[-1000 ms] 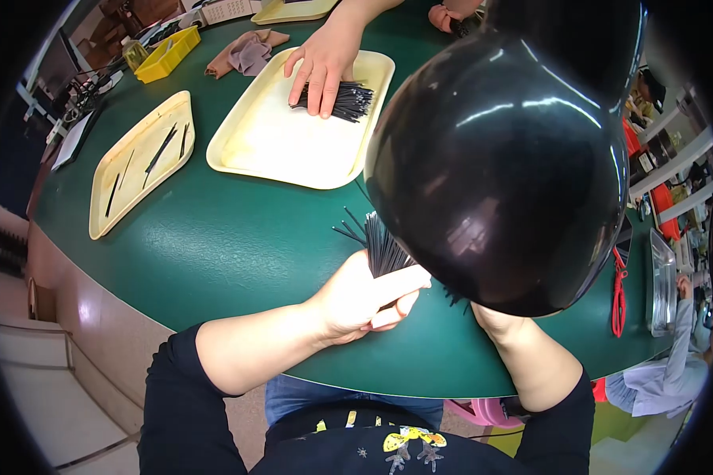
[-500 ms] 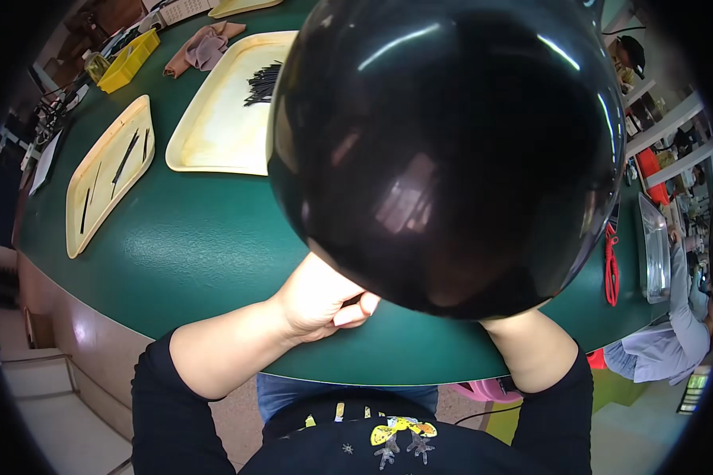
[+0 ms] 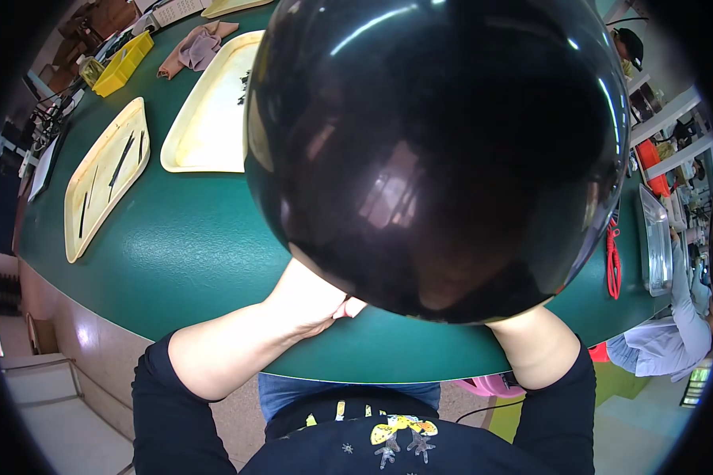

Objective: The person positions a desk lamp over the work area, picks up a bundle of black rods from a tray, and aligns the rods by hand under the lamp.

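Note:
A large glossy black dome-shaped object (image 3: 436, 158) fills the middle of the head view and hides most of the work area. My left hand (image 3: 313, 297) is over the green table at its lower left edge. The few fingers that show are curled in; whatever they hold is hidden behind the dome. Of my right hand, only the wrist (image 3: 523, 321) comes out from under the dome's lower right edge. Its fingers are out of sight. Left of the dome lies a cream tray (image 3: 194, 146) with thin black pieces (image 3: 243, 87), partly covered by the dome.
On the green table (image 3: 190, 245), a smaller cream tray (image 3: 95, 210) holds several thin dark strips. A cloth (image 3: 198, 51) and yellow bin (image 3: 124, 63) lie at the far left. Red cord (image 3: 613, 261) and a clear tray (image 3: 655, 245) are at right, near another person (image 3: 673, 340).
The black dome appears larger and extends further left, covering more of the large tray and its black pieces. My left hand has turned slightly, and less of its curled fingers shows.

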Demonstrator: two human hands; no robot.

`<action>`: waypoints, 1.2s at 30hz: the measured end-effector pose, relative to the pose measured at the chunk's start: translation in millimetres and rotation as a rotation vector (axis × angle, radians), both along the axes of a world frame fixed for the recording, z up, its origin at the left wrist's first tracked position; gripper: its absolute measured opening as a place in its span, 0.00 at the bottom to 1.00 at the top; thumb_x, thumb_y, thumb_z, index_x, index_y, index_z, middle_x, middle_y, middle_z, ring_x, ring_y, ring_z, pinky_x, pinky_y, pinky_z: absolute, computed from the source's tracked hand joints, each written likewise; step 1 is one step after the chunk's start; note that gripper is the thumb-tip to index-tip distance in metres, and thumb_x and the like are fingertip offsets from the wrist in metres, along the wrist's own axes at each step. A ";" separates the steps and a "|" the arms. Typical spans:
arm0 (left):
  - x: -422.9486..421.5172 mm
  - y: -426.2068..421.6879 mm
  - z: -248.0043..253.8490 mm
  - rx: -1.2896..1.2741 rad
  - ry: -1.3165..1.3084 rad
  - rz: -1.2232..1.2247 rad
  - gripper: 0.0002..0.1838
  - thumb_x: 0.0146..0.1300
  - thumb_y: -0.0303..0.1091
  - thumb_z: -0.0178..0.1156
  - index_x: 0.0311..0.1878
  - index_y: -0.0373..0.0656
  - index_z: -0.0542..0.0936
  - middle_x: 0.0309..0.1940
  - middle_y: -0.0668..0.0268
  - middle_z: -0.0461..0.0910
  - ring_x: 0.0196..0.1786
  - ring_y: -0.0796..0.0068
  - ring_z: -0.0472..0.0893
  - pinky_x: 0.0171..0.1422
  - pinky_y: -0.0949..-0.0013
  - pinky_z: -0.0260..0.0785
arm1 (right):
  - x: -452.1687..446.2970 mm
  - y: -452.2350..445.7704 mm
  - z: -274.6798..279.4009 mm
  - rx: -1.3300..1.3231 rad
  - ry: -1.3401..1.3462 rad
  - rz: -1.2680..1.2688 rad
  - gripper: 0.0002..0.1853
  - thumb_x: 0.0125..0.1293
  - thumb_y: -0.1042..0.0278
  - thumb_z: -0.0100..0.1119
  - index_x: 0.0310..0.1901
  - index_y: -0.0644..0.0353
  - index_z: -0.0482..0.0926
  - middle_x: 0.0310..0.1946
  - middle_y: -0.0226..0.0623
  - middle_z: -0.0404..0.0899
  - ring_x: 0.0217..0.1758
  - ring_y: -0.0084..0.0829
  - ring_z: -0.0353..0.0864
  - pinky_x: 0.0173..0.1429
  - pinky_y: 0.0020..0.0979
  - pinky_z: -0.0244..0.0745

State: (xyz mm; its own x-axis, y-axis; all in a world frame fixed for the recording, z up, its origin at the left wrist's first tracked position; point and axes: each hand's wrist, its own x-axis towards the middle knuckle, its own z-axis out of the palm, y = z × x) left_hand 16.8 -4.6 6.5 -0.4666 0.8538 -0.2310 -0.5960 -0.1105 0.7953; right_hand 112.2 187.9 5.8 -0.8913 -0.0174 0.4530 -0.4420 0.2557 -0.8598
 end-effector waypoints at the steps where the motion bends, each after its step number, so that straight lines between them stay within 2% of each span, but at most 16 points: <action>1: -0.7 0.6 2.4 -0.032 0.000 -0.009 0.09 0.61 0.17 0.47 0.44 0.33 0.72 0.17 0.64 0.72 0.13 0.81 0.68 0.14 0.80 0.58 | -0.5 -4.8 -8.3 -0.025 0.048 -0.105 0.27 0.49 0.86 0.59 0.54 0.76 0.65 0.45 0.46 0.76 0.45 0.28 0.78 0.49 0.25 0.73; 3: -1.2 1.1 4.8 -0.082 0.017 -0.031 0.09 0.62 0.17 0.46 0.44 0.32 0.71 0.17 0.63 0.72 0.13 0.79 0.70 0.13 0.80 0.60 | 0.0 -20.2 -29.7 -0.074 0.146 -0.314 0.34 0.49 0.87 0.59 0.59 0.77 0.57 0.48 0.50 0.74 0.45 0.30 0.79 0.50 0.25 0.74; 6: -0.9 1.6 7.9 -0.116 0.052 -0.058 0.09 0.63 0.18 0.45 0.45 0.31 0.70 0.17 0.61 0.72 0.13 0.77 0.71 0.13 0.79 0.61 | 8.4 -15.1 -36.7 -0.164 0.069 -0.152 0.41 0.48 0.86 0.62 0.62 0.78 0.48 0.49 0.53 0.72 0.47 0.34 0.78 0.50 0.27 0.74; 9: -0.1 3.5 17.0 -0.100 0.054 -0.057 0.09 0.64 0.18 0.43 0.46 0.30 0.69 0.18 0.60 0.72 0.13 0.76 0.72 0.13 0.79 0.62 | 21.5 -12.4 -36.6 -0.426 -0.284 -0.127 0.43 0.49 0.85 0.61 0.63 0.76 0.45 0.53 0.54 0.70 0.52 0.36 0.76 0.52 0.29 0.74; 12: -0.2 3.5 18.6 -0.083 0.052 -0.076 0.10 0.65 0.18 0.42 0.48 0.30 0.67 0.18 0.59 0.73 0.13 0.75 0.72 0.13 0.79 0.62 | 2.6 -17.8 -35.4 -0.330 0.076 -0.108 0.40 0.52 0.85 0.57 0.65 0.74 0.45 0.56 0.53 0.67 0.56 0.35 0.73 0.51 0.30 0.75; 15: -1.3 1.9 13.3 -0.091 0.036 -0.099 0.12 0.65 0.18 0.41 0.50 0.30 0.66 0.18 0.59 0.73 0.13 0.75 0.72 0.13 0.78 0.62 | 1.0 -13.8 -33.4 -0.754 0.080 0.182 0.40 0.52 0.86 0.52 0.66 0.71 0.44 0.59 0.51 0.65 0.55 0.35 0.73 0.49 0.31 0.76; 18: -1.1 0.6 11.9 -0.062 -0.009 -0.079 0.12 0.64 0.18 0.42 0.50 0.30 0.67 0.19 0.58 0.73 0.13 0.75 0.72 0.13 0.78 0.63 | 5.3 -11.0 -24.3 -0.519 -0.043 -0.100 0.43 0.51 0.86 0.51 0.68 0.67 0.41 0.60 0.50 0.64 0.54 0.36 0.74 0.45 0.32 0.77; 21: -1.4 0.2 11.9 -0.074 -0.077 -0.079 0.11 0.63 0.18 0.45 0.48 0.30 0.69 0.19 0.57 0.74 0.13 0.75 0.73 0.14 0.78 0.64 | 15.7 -3.9 -40.0 -0.504 -0.222 -0.036 0.43 0.51 0.86 0.50 0.69 0.62 0.44 0.61 0.50 0.63 0.58 0.38 0.72 0.51 0.35 0.76; 24: -0.7 -1.9 2.0 -0.079 -0.212 -0.123 0.10 0.62 0.18 0.49 0.46 0.30 0.71 0.20 0.55 0.76 0.13 0.75 0.73 0.14 0.77 0.64 | 11.7 10.5 -21.4 -0.833 -0.168 0.531 0.43 0.54 0.83 0.55 0.70 0.57 0.46 0.63 0.48 0.61 0.62 0.40 0.67 0.60 0.39 0.70; 25: -0.7 -5.0 -2.4 -0.047 -0.283 -0.137 0.09 0.62 0.19 0.50 0.45 0.30 0.73 0.20 0.55 0.77 0.14 0.75 0.73 0.14 0.77 0.64 | 10.9 10.1 -18.4 -0.830 -0.170 0.538 0.43 0.54 0.83 0.55 0.70 0.57 0.46 0.63 0.48 0.61 0.62 0.40 0.67 0.60 0.39 0.70; 26: -1.8 -7.2 -6.1 -0.013 -0.351 -0.147 0.08 0.61 0.20 0.52 0.43 0.30 0.74 0.21 0.55 0.77 0.14 0.75 0.73 0.14 0.77 0.64 | 10.3 9.3 -15.7 -0.757 -0.224 0.474 0.39 0.56 0.80 0.54 0.69 0.58 0.48 0.61 0.46 0.62 0.59 0.37 0.68 0.58 0.37 0.70; 28: -4.9 -2.7 -1.4 -0.126 -0.280 -0.269 0.06 0.62 0.23 0.53 0.38 0.31 0.77 0.21 0.56 0.78 0.14 0.76 0.73 0.15 0.78 0.62 | 9.9 6.8 -11.1 -0.607 -0.325 0.354 0.34 0.59 0.74 0.53 0.67 0.60 0.53 0.57 0.44 0.66 0.53 0.33 0.69 0.53 0.32 0.69; 29: -4.6 -1.8 6.7 -0.055 -0.272 -0.261 0.07 0.63 0.26 0.54 0.34 0.32 0.78 0.21 0.57 0.78 0.14 0.78 0.71 0.15 0.79 0.59 | 9.9 5.1 -9.3 -0.529 -0.372 0.297 0.31 0.61 0.71 0.52 0.66 0.61 0.55 0.55 0.42 0.67 0.50 0.31 0.69 0.51 0.30 0.68; 34: -2.8 2.0 9.5 -0.033 -0.003 -0.237 0.10 0.65 0.35 0.57 0.31 0.39 0.73 0.20 0.66 0.75 0.13 0.87 0.68 0.14 0.82 0.55 | 12.8 -3.8 -5.5 -0.115 -0.563 0.010 0.26 0.69 0.56 0.49 0.60 0.67 0.67 0.46 0.36 0.76 0.34 0.19 0.72 0.39 0.20 0.66; 35: -1.9 0.1 10.8 0.021 -0.036 -0.212 0.10 0.65 0.36 0.57 0.31 0.39 0.73 0.20 0.67 0.75 0.13 0.87 0.68 0.14 0.83 0.55 | 17.1 -5.6 -12.6 -0.382 -0.574 -0.041 0.24 0.67 0.56 0.50 0.56 0.69 0.71 0.35 0.32 0.76 0.23 0.15 0.59 0.30 0.17 0.52; 36: -1.7 -1.7 13.3 0.075 -0.066 -0.185 0.11 0.65 0.36 0.57 0.31 0.39 0.74 0.20 0.67 0.75 0.13 0.86 0.68 0.14 0.83 0.56 | 12.2 -9.2 -13.5 -0.436 -0.365 -0.018 0.23 0.68 0.59 0.45 0.57 0.71 0.70 0.34 0.38 0.77 0.21 0.16 0.60 0.27 0.17 0.53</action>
State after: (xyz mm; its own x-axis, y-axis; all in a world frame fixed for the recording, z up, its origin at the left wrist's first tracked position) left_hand 15.2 -6.2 19.8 -0.2864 0.9395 -0.1880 -0.6620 -0.0522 0.7477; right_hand 124.4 178.7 -7.7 -0.9900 0.1183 0.0772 -0.0950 -0.1524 -0.9837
